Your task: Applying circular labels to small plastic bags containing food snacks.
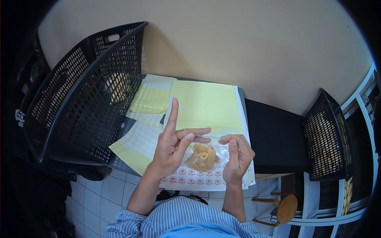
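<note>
A small clear plastic bag [203, 157] with tan, curled, tube-like pieces inside hangs between my hands, above a sheet of round printed stickers [191, 181]. My left hand [171, 146] has its index finger pointing up, while its thumb presses toward the other fingers at the bag's upper left edge. The fingers of my right hand [237, 155] are curled, with the thumb pinching the bag's upper right edge. Part of the sticker sheet is hidden behind the bag and my hands.
Yellow backing sheets [208, 101] cover much of the dark table, and loose sheets [152, 95] lie at left. A big black perforated basket [85, 107] stands on the left. Another black basket [328, 139] is at right, above a wooden stool [286, 209]. A wall [246, 43] runs behind.
</note>
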A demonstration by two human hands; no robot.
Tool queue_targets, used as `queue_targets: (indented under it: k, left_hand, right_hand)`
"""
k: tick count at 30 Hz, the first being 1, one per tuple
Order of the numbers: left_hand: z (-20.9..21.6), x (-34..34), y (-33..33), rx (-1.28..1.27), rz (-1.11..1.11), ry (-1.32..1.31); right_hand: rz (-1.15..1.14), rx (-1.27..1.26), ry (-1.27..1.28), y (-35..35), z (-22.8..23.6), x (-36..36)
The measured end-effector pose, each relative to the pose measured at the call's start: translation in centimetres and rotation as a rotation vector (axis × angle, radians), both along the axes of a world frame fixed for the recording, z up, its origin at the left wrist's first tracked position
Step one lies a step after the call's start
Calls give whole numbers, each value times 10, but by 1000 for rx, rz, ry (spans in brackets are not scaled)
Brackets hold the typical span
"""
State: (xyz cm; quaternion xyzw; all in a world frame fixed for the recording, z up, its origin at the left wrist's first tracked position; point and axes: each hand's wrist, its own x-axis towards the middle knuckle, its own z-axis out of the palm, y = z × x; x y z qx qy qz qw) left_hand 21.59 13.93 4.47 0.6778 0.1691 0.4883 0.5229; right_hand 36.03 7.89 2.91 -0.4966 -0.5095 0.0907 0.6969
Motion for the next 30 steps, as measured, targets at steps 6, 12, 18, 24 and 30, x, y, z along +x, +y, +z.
queue_targets:
  k: [6, 12, 18, 24, 30]
  left_hand:
    - [2, -20, 0, 62, 28, 30]
    - [-31, -62, -2, -62, 71, 65]
    - [-49, -140, 9, -77, 557, -58]
    - [-60, -159, 12, -6, 677, 232]
    - [-66, -171, 7, -230, 93, -44]
  right_hand:
    - [-89, 66, -305, -2, 3, 1]
    - [110, -55, -121, 3, -20, -20]
    - [-176, -4, 271, 17, -15, -9]
    - [10, -104, 208, 27, -20, -46]
    - [559, -259, 257, 24, -30, -92]
